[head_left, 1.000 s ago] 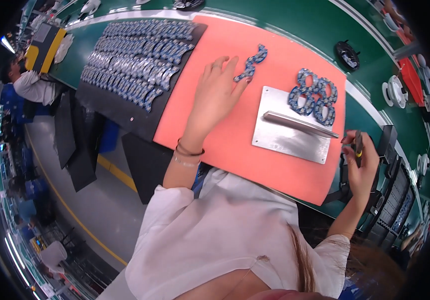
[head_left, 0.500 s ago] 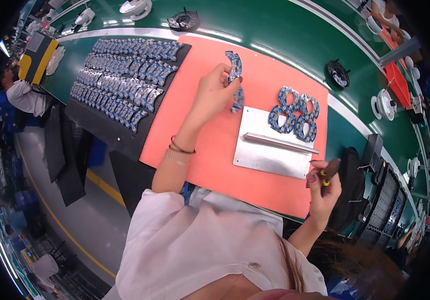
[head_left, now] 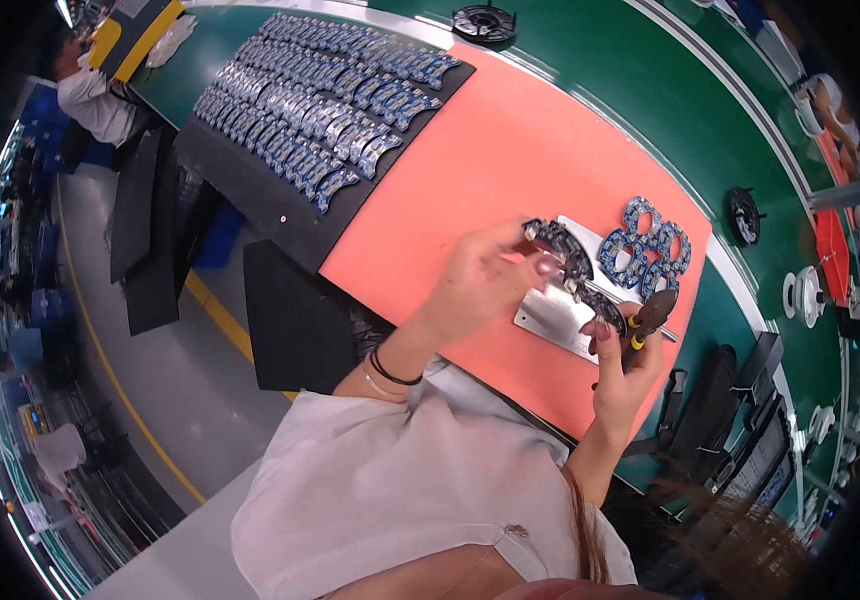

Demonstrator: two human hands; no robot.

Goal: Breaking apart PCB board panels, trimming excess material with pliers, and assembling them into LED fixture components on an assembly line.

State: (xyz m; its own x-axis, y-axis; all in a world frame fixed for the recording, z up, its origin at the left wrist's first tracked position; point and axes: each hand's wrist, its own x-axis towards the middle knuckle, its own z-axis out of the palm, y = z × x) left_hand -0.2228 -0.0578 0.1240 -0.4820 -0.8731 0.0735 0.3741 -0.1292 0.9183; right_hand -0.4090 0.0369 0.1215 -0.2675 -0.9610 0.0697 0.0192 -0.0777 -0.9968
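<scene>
A curved blue circuit board strip (head_left: 567, 258) is held up over the metal plate by both hands. My left hand (head_left: 490, 280) is closed on its upper part, thumb and fingers pinching it. At its lower end the fingertips of my right hand (head_left: 625, 375) grip it too. That same right hand keeps a hand tool (head_left: 653, 315) with dark and yellow parts in its palm; its working end is hidden. The silver metal plate (head_left: 548, 318) lies beneath, with a metal bar on it partly covered by the hands. Several ring-shaped blue boards (head_left: 640, 217) rest at the plate's far right side.
Rows of similar curved boards (head_left: 345, 85) cover a black sheet (head_left: 250, 185) at the far left. An orange mat (head_left: 540, 130) spans the green bench (head_left: 590, 60). Round black parts (head_left: 745, 215) and a white fixture (head_left: 803, 297) stand beyond it. Another person (head_left: 95, 100) sits at the far left.
My left hand has brought the circuit board strip down and right to above the plate. The right hand, with the tool, has met its lower end. The whole view has shifted.
</scene>
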